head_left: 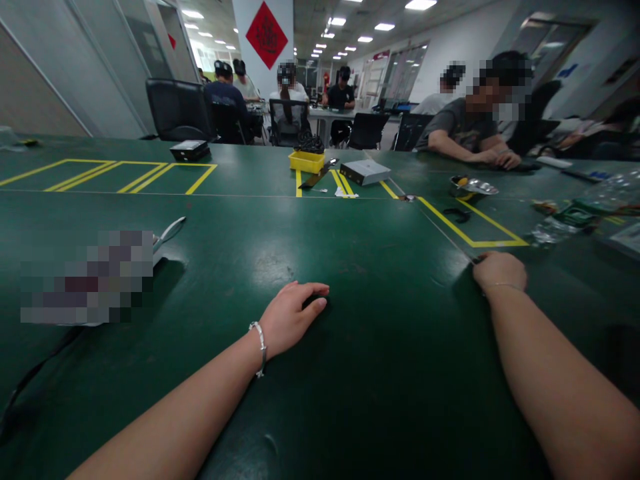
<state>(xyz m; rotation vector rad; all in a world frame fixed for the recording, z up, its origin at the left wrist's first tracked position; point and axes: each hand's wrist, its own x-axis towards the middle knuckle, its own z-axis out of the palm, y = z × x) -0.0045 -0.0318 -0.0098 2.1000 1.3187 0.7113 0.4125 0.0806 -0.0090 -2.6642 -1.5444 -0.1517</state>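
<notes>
Near the middle of the green worktop (380, 267), the left hand (290, 317) lies palm down with its fingers loosely spread. It grips nothing, and its fingertips rest over a small dark shape (316, 304) that may be a thing or only shadow. A beaded bracelet (260, 345) sits on that wrist. To the right and a little farther off, the right hand (500, 270) is curled with its back to the camera, just beside the near corner of a yellow tape outline (470, 235). Its fingers are hidden, so I cannot tell whether it grips anything. Neither hand has lifted or is carrying a thing, so by my judgement the work is at rest with nothing taken up. Everything else lies well apart from both hands, toward the far edge. A black ring (456, 215) and a metal bowl (473, 188) lie at the far right, with a clear plastic bottle (575, 217) on its side beyond them. A grey box (365, 171), a long black tool (320, 175) and a yellow tray (306, 162) of black parts are far in the middle, and a black box (190, 150) is far left. A white cable (170, 231) curls at the near left. Across the worktop, a co-worker's forearms (475, 152) rest on the far side, and more people sit farther back.
</notes>
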